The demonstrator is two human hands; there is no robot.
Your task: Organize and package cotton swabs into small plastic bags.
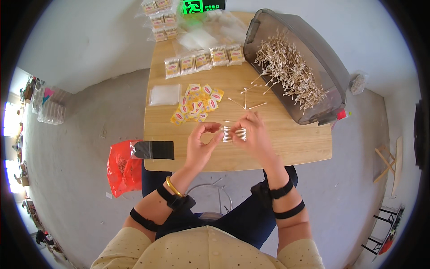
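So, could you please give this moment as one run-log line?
left hand: at left end of swab bundle | right hand: touching bundle | yellow cards: loose pile on table | grey bin: holds loose swabs

In front of me stands a pale wood table (286, 150) with rounded corners and visible grain. Under its near edge I can see a round metal frame (226, 190). Around me spreads a bare grey concrete floor (89, 121), scuffed and speckled. Beyond the table rises a plain white wall (103, 49), where an exit sign (192, 6) glows green. To my left, two windows (10, 121) are blown out with daylight, and small clutter (27, 208) runs along that side, too blurred to name. To my right, a wooden X-legged frame (386, 163) stands near another white wall (403, 121), with a black-legged rack (387, 226) closer to me.
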